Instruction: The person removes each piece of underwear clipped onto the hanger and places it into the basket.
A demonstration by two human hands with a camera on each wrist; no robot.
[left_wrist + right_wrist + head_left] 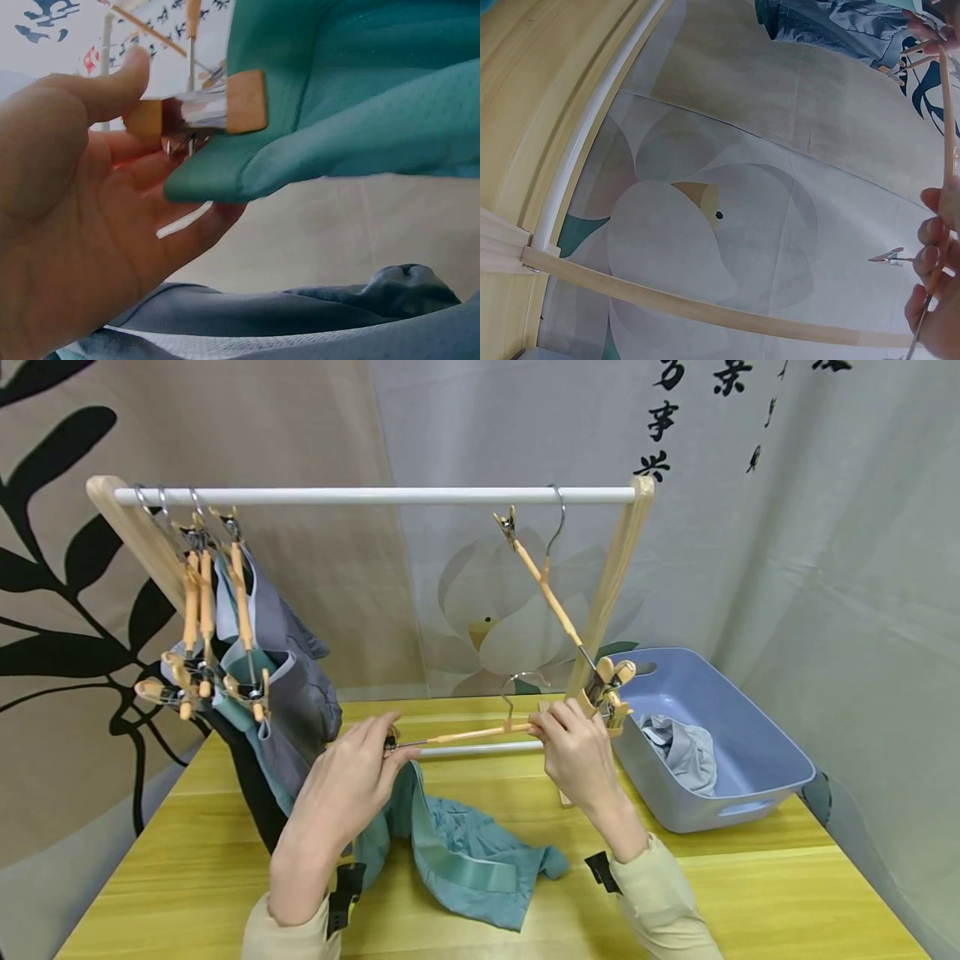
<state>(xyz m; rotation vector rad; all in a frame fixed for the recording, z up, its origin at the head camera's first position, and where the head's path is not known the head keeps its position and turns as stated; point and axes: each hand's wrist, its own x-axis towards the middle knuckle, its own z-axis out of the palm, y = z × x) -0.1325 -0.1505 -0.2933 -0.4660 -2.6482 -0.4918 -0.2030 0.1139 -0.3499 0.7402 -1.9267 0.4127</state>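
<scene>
Both hands hold a wooden clip hanger (472,735) level above the table, its metal hook pointing up. My left hand (348,785) pinches the clip (246,101) at its left end between thumb and fingers. A corner of a teal garment (465,852) lies against that clip; I cannot tell whether the clip bites it. From there the cloth hangs down and spreads over the table in folds. At the hanger's other end, my right hand (577,756) has its fingers curled round the bar, also seen from the right wrist. The right clip is partly hidden.
A rack with a white rod (375,496) stands behind the hands. Several hangers with clothes (300,668) crowd its left end; another clip hanger (558,606) hangs at the right. A blue basin (720,806) at right holds a grey cloth (682,752).
</scene>
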